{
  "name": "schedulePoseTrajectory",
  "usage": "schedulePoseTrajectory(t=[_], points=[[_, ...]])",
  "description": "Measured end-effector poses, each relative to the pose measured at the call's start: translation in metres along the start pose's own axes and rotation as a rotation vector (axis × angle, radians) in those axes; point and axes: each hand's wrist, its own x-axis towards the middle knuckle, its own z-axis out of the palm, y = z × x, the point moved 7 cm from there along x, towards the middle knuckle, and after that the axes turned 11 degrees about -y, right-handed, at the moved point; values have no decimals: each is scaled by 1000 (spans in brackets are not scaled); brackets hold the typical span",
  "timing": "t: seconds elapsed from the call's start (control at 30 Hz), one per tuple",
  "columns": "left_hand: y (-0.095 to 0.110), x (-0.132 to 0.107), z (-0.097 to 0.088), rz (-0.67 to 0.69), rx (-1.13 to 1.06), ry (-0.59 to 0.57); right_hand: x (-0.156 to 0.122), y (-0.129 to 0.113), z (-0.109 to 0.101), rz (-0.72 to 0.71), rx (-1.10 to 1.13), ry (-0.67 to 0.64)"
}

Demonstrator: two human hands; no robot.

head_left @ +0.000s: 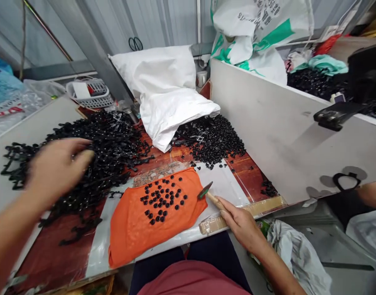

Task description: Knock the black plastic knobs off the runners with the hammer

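Held in right grip (239,222): knife (217,200), beside right edge of cloth (132,241). Left of right grip: cloth on sheet (97,241) on bench (57,254), pieces (158,199) on cloth. At left grip (60,164): large pile (112,141), contact unclear. Beyond left grip, slightly right: basket (98,101). Ahead of right grip, leftward: small pile (214,141), sack (175,92) behind. Ahead, rightward: board (280,131).

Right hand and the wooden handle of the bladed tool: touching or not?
Touching. The head view shows the right hand gripping the wooden handle, whose front end and blade stick out past it.

White basket (95,102) (upper left), black-handled scissors (135,43), white mug (201,79)
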Motion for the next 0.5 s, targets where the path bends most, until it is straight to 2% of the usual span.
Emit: schedulePoseTrajectory(t=[0.1, 0.13, 0.2, 0.23, 0.3, 0.37, 0.43, 0.5], points=[[120, 25, 72, 435, -155, -178, 0, 1, 1, 3, 20, -17], [157, 34, 94, 542, -178, -227, -1, 1, 2, 7, 22, -26], [222, 58, 129, 686, -166, -265, -1, 1, 4, 20, 23, -36], [247, 72, 142, 711, -131, -247, -2, 0, 4, 27, 23, -32], [285, 102, 160, 700, -77, -196, -3, 0, 5, 37, 20, -11], [310, 126, 175, 707, -45, -184, -4, 0, 5, 42, 18, 19], [322, 141, 187, 725, -30, -192, -5, 1, 5, 44, 30, 43], [325, 148, 194, 730, -25, -189, -5, 3, 5, 40, 62, 47]])
